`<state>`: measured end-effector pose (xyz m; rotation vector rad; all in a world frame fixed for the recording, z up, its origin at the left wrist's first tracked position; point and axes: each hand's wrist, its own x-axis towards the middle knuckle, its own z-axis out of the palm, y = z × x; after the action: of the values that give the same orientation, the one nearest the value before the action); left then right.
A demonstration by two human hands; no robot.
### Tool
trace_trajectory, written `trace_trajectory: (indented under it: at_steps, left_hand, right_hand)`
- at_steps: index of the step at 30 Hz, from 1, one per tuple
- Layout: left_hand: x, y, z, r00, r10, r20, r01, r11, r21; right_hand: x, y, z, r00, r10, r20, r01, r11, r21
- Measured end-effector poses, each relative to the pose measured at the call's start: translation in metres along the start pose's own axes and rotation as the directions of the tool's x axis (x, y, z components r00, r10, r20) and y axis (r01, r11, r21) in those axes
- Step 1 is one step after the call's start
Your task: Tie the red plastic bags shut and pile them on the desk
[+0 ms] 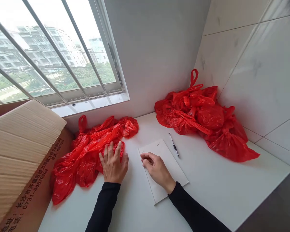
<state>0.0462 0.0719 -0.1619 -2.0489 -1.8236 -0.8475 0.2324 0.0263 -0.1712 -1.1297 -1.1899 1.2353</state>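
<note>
My left hand (pixel 113 164) lies with its fingers spread on the near right edge of a pile of knotted red plastic bags (pixel 87 154). It presses on the bags without wrapping round them. Over a white notepad (pixel 172 170) is my right hand (pixel 157 169), its fingers curled in towards the thumb; nothing shows in them. A few small marks stand near the top of the page. Just right of the pad, a pen (pixel 174 145) with a black grip lies on the white tabletop (pixel 207 193), apart from both hands.
A second heap of red plastic bags (pixel 195 111) sits in the corner against the tiled wall (pixel 258 74). At the left stands an open cardboard box (pixel 36 183) with printed writing, its flap (pixel 21 141) leaning over. Behind is a barred window (pixel 58 61).
</note>
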Motion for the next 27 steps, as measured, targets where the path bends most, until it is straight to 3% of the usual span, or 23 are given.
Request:
trace_trajectory:
  at_steps: [4,6,9,11,14,16,17,19,22,24,27]
  left_hand:
    - [-0.027,0.025,-0.016,0.987,0.023,-0.157,-0.069,0.953,-0.295]
    - [-0.045,0.034,-0.024,0.989,0.014,-0.146,-0.070,0.919,-0.387]
    - [-0.067,0.036,-0.030,0.999,-0.014,-0.045,-0.007,0.895,-0.445]
    - [-0.076,0.031,-0.030,0.998,-0.070,0.000,0.061,0.870,-0.489]
    - [-0.079,0.023,-0.026,0.986,-0.166,0.026,0.152,0.812,-0.563]
    - [-0.077,0.020,-0.024,0.981,-0.188,0.052,0.182,0.785,-0.593]
    - [-0.076,0.019,-0.022,0.980,-0.186,0.065,0.187,0.776,-0.602]
    - [-0.076,0.018,-0.019,0.982,-0.176,0.066,0.179,0.765,-0.619]
    - [-0.078,0.015,-0.015,0.982,-0.181,0.060,0.177,0.750,-0.637]
    - [-0.079,0.015,-0.014,0.977,-0.206,0.061,0.196,0.738,-0.645]
    - [-0.079,0.017,-0.018,0.959,-0.266,0.100,0.263,0.700,-0.663]
  right_hand:
    - [0.001,-0.003,-0.001,0.999,-0.013,-0.038,0.013,1.000,-0.002]
    - [0.001,-0.007,-0.005,0.998,-0.021,-0.067,0.021,1.000,0.003]
    - [0.006,-0.022,-0.024,0.980,-0.094,-0.173,0.086,0.995,-0.053]
    - [0.020,-0.040,-0.048,0.922,-0.215,-0.321,0.163,0.970,-0.181]
    - [0.056,-0.074,-0.096,0.765,-0.380,-0.520,0.209,0.910,-0.359]
    - [0.086,-0.097,-0.130,0.687,-0.436,-0.582,0.191,0.880,-0.434]
    - [0.101,-0.107,-0.145,0.673,-0.446,-0.591,0.174,0.871,-0.459]
    - [0.127,-0.122,-0.172,0.679,-0.434,-0.593,0.138,0.868,-0.477]
    - [0.157,-0.139,-0.197,0.732,-0.365,-0.575,0.087,0.888,-0.452]
    - [0.170,-0.149,-0.204,0.756,-0.338,-0.560,0.092,0.902,-0.421]
    - [0.179,-0.168,-0.204,0.737,-0.397,-0.547,0.201,0.901,-0.384]
